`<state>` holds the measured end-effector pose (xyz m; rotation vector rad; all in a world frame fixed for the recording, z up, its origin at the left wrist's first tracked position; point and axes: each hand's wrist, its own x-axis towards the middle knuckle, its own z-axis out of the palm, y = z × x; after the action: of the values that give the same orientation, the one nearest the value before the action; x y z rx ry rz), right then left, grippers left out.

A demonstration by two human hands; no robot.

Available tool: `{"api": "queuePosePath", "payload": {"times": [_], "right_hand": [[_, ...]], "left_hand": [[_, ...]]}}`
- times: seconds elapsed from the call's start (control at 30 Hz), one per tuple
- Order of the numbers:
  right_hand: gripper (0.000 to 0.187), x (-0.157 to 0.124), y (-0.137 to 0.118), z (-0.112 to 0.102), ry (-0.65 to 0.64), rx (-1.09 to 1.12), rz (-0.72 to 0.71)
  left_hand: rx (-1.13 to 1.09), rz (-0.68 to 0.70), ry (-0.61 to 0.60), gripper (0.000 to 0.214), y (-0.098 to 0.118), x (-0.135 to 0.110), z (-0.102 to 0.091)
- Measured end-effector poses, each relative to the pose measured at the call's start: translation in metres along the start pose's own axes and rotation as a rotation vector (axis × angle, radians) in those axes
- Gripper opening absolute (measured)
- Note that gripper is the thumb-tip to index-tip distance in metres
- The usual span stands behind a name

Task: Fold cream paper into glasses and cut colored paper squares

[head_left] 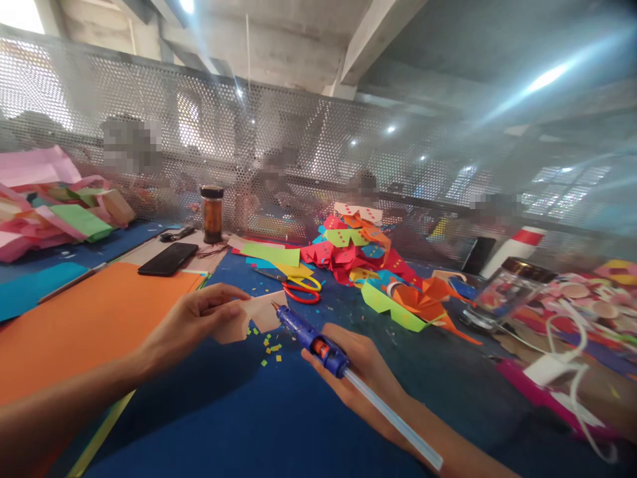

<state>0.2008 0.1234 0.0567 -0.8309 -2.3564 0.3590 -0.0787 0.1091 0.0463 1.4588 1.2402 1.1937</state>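
My left hand pinches the left end of a pale pink cut-paper piece, held just above the blue table. A blue hot glue gun is gripped in my right hand, its nozzle pointing left, over the paper's right part; whether it touches cannot be made out. A clear glue stick sticks out of the gun's back end. Small green and yellow paper squares lie scattered below the paper. Just beyond it rest scissors with red and yellow handles.
Orange sheets and a black phone lie at left, near a dark-capped jar. Colourful cut paper is heaped at the back. On the right are a clear jar and a white cable. A perforated metal screen stands behind.
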Motion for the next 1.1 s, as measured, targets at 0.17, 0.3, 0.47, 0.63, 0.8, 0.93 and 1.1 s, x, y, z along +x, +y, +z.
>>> {"api": "queuePosePath", "payload": {"times": [0.17, 0.3, 0.47, 0.63, 0.8, 0.93, 1.1], "right_hand": [[0.026, 0.003, -0.015, -0.006, 0.032, 0.008, 0.071], [0.026, 0.004, -0.02, -0.008, 0.032, 0.029, 0.115], [0.026, 0.006, -0.019, -0.009, 0.018, 0.093, 0.143], [0.022, 0.004, -0.021, -0.009, 0.031, 0.149, 0.211], [0.022, 0.003, -0.022, -0.01, 0.03, 0.16, 0.214], [0.022, 0.004, -0.022, -0.011, 0.036, 0.146, 0.209], [0.023, 0.004, -0.022, -0.011, 0.029, 0.12, 0.174]], "left_hand": [[-0.009, 0.001, 0.02, 0.032, -0.001, 0.002, 0.001], [-0.002, 0.008, 0.015, 0.032, -0.001, 0.003, 0.001], [0.005, 0.011, 0.009, 0.031, 0.0, 0.002, 0.001], [0.045, 0.019, 0.005, 0.027, 0.004, 0.0, 0.001], [0.12, 0.077, 0.027, 0.025, 0.008, -0.001, 0.001], [0.108, 0.096, 0.022, 0.025, 0.007, 0.0, 0.002], [0.086, 0.11, 0.019, 0.026, 0.005, 0.0, 0.002]]}}
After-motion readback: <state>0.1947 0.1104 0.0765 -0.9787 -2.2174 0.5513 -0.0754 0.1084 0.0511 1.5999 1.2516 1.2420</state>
